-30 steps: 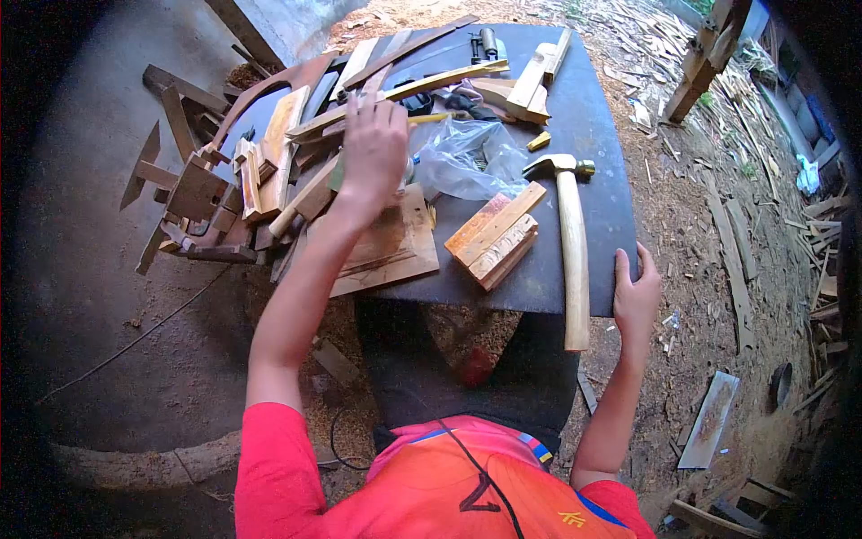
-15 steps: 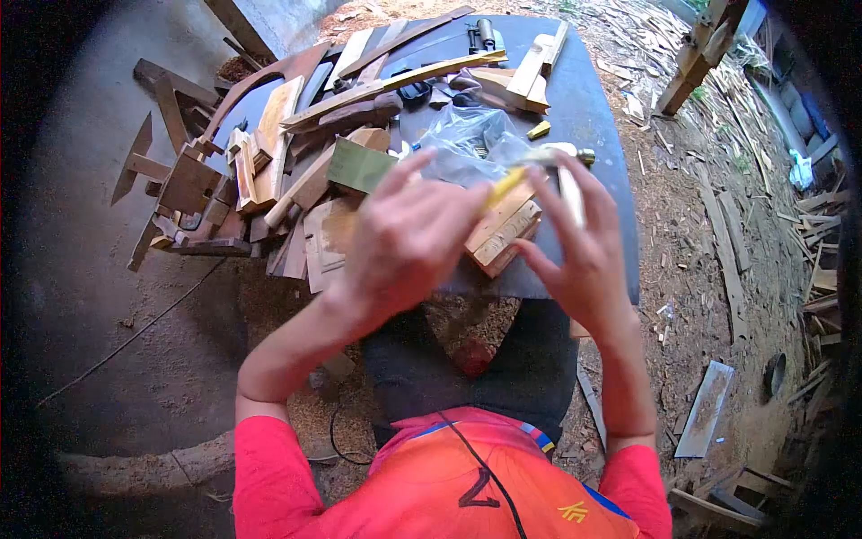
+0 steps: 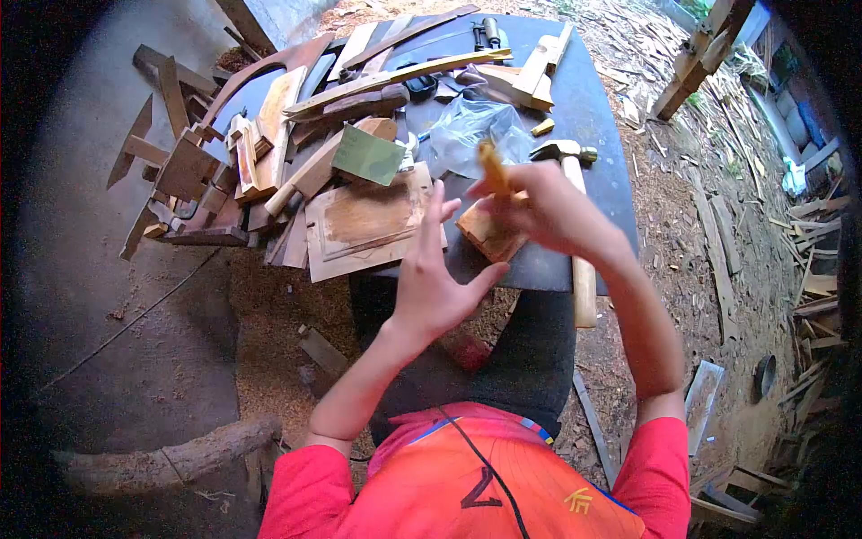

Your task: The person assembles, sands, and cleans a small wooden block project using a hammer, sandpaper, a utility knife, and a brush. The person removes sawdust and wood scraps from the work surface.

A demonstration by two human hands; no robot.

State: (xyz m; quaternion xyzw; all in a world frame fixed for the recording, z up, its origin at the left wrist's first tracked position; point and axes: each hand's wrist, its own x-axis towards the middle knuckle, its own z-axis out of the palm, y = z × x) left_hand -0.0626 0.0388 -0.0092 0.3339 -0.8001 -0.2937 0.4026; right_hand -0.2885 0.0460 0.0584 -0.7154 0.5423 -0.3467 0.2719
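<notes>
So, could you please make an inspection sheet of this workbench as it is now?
surface: dark table, crowded.
job's things: yellow stick; wood blocks on the table near it.
clutter: hammer, carved panel, green sheet, plastic bag, wood offcuts.
hands: right hand pinches the stick; left hand open, holds nothing.
cables: thin black cord on the shirt.
surroundings: dirt ground with wood scraps; log.

The person wears an orange-red short-sleeved shirt and dark trousers. The left hand and right hand are bare. A black cord crosses a black 7, and a yellow logo sits right of the cord.
</notes>
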